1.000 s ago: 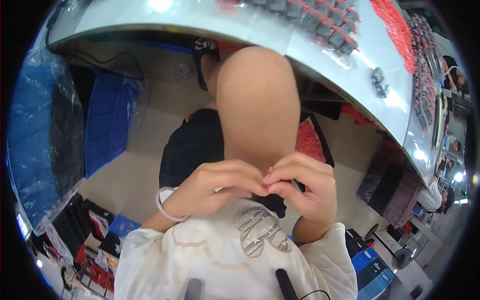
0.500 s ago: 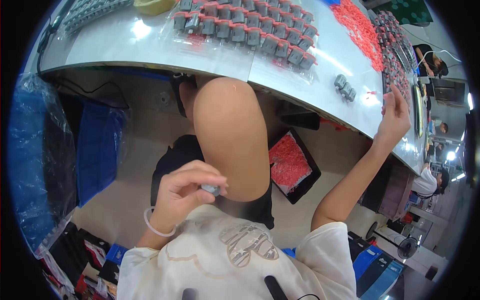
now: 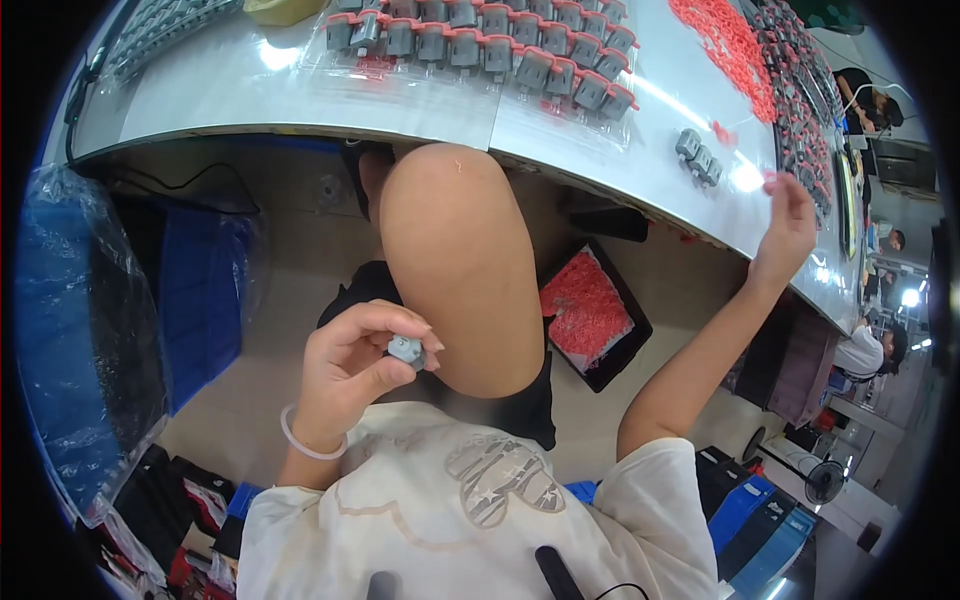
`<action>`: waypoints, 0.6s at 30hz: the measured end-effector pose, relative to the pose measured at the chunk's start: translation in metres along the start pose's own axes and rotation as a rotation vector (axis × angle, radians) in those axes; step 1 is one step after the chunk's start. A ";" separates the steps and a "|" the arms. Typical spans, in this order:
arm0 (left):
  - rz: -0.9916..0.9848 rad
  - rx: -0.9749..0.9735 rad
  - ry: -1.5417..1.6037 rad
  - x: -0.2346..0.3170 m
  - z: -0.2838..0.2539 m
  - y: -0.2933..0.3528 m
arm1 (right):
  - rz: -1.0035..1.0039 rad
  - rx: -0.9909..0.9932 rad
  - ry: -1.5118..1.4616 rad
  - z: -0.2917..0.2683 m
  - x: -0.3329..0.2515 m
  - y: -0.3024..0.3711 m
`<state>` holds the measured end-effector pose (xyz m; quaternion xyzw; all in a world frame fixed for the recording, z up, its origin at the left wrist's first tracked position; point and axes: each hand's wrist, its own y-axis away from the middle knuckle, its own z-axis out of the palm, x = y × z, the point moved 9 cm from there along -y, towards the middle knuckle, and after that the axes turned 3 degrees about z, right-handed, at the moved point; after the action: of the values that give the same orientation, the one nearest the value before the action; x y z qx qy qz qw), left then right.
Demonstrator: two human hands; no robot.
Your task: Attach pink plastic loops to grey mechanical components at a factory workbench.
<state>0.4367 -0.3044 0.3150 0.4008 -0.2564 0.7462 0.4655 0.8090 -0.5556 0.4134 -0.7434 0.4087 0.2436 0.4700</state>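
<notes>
Near my lap, my left hand (image 3: 355,355) is closed around a small grey plastic part (image 3: 405,349), pinched between thumb and fingers. Over the table's right side, my right hand (image 3: 787,232) has its fingertips together, and a small red piece (image 3: 770,181) shows at them. To the left of that hand, a short group of grey plastic housings (image 3: 698,157) lies on the white table (image 3: 560,150). A blurred red bit (image 3: 723,132) is just behind them. Farther off spreads a heap of loose red pieces (image 3: 728,45).
Rows of grey housings with red tops (image 3: 480,45) cover the far middle of the table. Several dark parts (image 3: 800,110) pile up beyond my right hand. Below the table edge sits a black tray (image 3: 640,325) of red pieces. Blue bags (image 3: 200,300) hang at left.
My left hand has turned, showing more of the grey part. My right fingers have closed together, with a red piece at their tips. A blurred red bit now shows behind the grey housings.
</notes>
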 end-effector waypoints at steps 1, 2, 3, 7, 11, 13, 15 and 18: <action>0.018 -0.006 0.000 0.002 -0.001 -0.001 | 0.022 0.074 -0.096 -0.003 -0.008 0.002; 0.021 0.001 -0.004 0.000 -0.001 -0.004 | 0.040 0.149 -0.195 -0.005 -0.020 0.003; 0.071 -0.037 -0.004 0.002 0.003 -0.008 | 0.041 0.144 -0.201 -0.005 -0.031 0.007; 0.157 -0.141 -0.078 0.007 0.016 -0.006 | 0.154 -0.486 -1.139 0.060 -0.110 0.078; -0.069 0.164 0.157 -0.003 0.033 -0.009 | 0.238 -0.726 -1.005 0.119 -0.161 0.160; -0.051 0.131 0.106 -0.004 0.034 -0.011 | 0.219 -0.837 -0.833 0.128 -0.177 0.179; -0.033 0.107 0.070 -0.003 0.034 -0.008 | 0.164 -0.800 -0.783 0.135 -0.186 0.192; 0.008 0.142 0.022 -0.005 0.028 -0.005 | 0.025 -0.748 -0.620 0.131 -0.192 0.198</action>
<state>0.4523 -0.3257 0.3264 0.4233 -0.1993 0.7688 0.4359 0.5412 -0.4097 0.4008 -0.7490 0.1427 0.5893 0.2672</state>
